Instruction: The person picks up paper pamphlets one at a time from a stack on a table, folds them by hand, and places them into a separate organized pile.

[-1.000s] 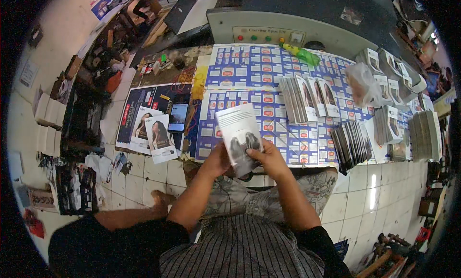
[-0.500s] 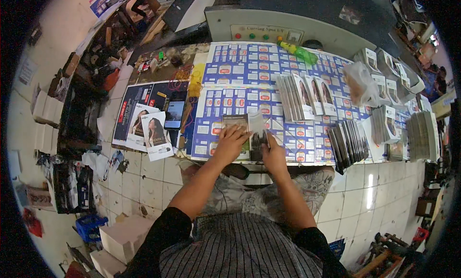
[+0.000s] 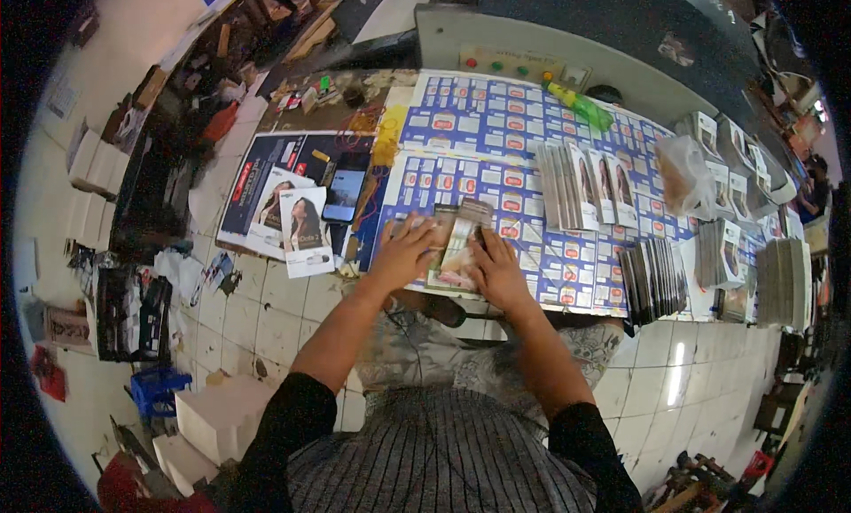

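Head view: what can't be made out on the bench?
Leaflet, head view: print blurred, parts covered by the left hand and right hand.
Plastic bag, head view: contents veiled by its cloudy film.
Phone, head view: screen details too small.

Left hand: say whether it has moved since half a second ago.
Yes: the left hand has shifted left, toward the left edge of the blue sheet.

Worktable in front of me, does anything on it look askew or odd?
Yes: a green plastic bottle lies on its side rather than upright near the grey machine, and the nearer white card at left juts past the front edge.
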`<state>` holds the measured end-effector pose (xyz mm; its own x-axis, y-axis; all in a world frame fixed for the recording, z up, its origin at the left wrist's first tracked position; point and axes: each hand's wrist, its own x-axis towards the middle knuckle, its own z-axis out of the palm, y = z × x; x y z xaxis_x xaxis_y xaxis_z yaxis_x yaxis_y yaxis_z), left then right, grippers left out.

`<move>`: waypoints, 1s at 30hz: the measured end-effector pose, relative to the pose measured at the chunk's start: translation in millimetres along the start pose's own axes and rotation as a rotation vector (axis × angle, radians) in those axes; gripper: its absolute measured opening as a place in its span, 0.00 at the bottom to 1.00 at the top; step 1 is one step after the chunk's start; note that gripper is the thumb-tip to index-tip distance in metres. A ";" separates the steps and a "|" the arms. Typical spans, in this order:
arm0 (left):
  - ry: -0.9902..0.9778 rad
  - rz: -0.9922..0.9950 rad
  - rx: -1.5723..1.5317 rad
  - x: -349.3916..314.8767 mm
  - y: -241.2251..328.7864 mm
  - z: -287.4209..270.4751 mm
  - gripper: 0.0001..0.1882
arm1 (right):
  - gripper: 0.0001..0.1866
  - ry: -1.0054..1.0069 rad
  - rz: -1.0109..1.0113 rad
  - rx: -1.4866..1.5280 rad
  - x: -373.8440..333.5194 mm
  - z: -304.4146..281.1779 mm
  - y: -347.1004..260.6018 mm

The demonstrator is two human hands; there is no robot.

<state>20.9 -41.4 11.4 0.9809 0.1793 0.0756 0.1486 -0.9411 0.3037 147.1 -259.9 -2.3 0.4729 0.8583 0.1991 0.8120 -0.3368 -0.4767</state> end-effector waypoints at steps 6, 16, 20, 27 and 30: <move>-0.116 0.034 -0.026 -8.8 -29.9 5.4 0.31 | 0.33 -0.086 -0.142 -0.096 19.5 7.8 -20.8; -0.235 0.100 -0.160 -7.2 -26.4 -18.0 0.42 | 0.34 -0.130 -0.128 -0.191 20.8 6.8 -25.6; -0.245 0.099 -0.176 -6.3 -29.8 -18.3 0.45 | 0.34 -0.138 -0.120 -0.194 22.0 8.7 -26.4; -0.300 0.108 -0.122 -4.8 -25.6 -19.1 0.47 | 0.35 -0.165 -0.080 -0.197 19.4 10.9 -23.8; -0.295 0.104 -0.111 -7.3 -29.0 -17.8 0.47 | 0.35 -0.155 -0.103 -0.197 20.6 12.8 -24.2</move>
<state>7.2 -10.3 19.0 0.9865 -0.0226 -0.1619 0.0468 -0.9099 0.4121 132.7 -229.1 2.4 0.3384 0.9360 0.0974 0.9114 -0.3002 -0.2817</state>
